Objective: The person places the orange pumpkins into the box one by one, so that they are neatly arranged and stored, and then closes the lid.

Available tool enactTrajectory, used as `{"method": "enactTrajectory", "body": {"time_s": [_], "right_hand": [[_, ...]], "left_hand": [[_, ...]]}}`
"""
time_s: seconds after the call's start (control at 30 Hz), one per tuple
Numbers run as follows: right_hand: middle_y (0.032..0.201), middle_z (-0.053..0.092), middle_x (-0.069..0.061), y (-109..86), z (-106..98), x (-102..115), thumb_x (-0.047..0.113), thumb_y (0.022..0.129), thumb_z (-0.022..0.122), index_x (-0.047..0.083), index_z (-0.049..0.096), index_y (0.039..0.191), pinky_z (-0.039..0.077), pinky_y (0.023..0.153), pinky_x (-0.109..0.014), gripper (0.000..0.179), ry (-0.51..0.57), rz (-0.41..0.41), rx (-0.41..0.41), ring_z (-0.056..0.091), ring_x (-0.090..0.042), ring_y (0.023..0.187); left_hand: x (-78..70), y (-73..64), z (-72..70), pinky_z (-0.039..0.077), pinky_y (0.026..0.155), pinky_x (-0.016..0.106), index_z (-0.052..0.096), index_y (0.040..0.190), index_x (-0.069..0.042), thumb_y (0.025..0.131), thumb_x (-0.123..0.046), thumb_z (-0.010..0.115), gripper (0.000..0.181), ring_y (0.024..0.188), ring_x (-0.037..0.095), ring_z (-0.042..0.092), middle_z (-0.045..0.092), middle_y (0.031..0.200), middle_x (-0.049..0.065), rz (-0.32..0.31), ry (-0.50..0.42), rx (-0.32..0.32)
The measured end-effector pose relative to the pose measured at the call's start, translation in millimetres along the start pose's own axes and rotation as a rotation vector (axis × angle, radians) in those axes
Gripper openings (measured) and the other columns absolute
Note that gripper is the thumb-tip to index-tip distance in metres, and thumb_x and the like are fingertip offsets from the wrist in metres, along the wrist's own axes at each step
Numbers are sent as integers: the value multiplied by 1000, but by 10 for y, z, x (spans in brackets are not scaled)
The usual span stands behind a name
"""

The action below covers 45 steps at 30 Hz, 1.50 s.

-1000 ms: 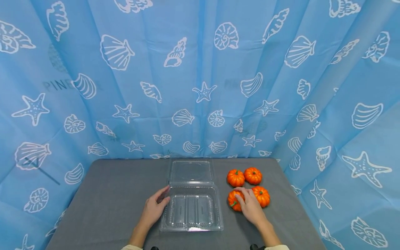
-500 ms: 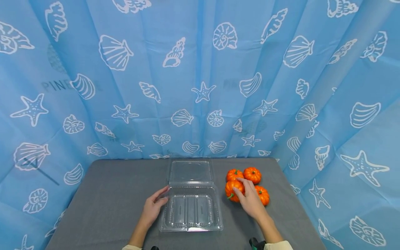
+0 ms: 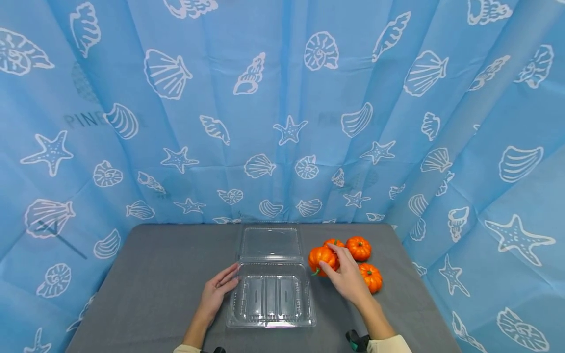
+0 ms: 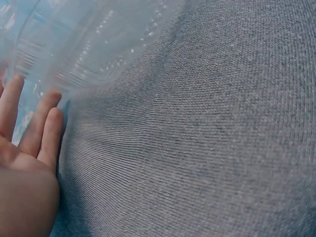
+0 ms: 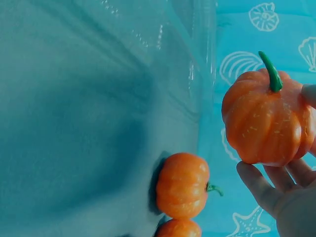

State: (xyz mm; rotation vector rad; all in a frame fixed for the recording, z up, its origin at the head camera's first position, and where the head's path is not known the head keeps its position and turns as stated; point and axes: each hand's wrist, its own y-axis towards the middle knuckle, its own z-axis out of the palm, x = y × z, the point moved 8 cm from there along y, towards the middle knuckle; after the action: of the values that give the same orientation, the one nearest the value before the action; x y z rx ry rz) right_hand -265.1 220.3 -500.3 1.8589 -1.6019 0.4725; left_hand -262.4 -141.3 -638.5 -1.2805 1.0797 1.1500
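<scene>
A small orange pumpkin [image 3: 321, 260] with a green stem is held between the thumb and fingers of my right hand [image 3: 351, 282]. In the right wrist view this pumpkin [image 5: 264, 121] hangs above the cloth, stem tilted up, fingers under its side. A clear plastic clamshell box [image 3: 271, 324] lies with its lid [image 3: 270, 241] folded back, away from me. My left hand [image 3: 213, 297] is at the box's left rim, fingertips right at the edge. The left wrist view shows its fingers [image 4: 50, 133] extended beside the clear plastic [image 4: 113, 44].
Three more orange pumpkins stand right of the box: one at the back right [image 3: 358, 248], one nearer the front [image 3: 371, 278], and one partly hidden behind the held pumpkin [image 3: 334, 242]. Grey cloth [image 3: 154, 284] covers the table. A blue shell-print curtain [image 3: 282, 98] hangs behind it.
My right hand has lifted the front-left pumpkin from among the others and carried it up and left toward the box. The left hand stays at the box's rim.
</scene>
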Motion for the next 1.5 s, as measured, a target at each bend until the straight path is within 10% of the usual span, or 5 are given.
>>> {"method": "enactTrajectory", "body": {"time_s": [0.7,1.5], "right_hand": [[126,60,-2,2,374,434,22,85,84,17,65,131,59,90,-41,51,77,-221,32,64,-22,112],[127,73,-1,-24,824,277,28,88,80,17,69,131,55,91,-40,46,19,-210,104,61,-18,108]], "left_hand": [[83,19,-26,49,94,9,58,144,-9,93,-11,73,53,122,7,67,61,146,10,-8,-54,15],[55,15,-38,48,94,8,60,142,-7,92,-11,73,52,117,-2,66,61,145,12,6,-40,2]]}}
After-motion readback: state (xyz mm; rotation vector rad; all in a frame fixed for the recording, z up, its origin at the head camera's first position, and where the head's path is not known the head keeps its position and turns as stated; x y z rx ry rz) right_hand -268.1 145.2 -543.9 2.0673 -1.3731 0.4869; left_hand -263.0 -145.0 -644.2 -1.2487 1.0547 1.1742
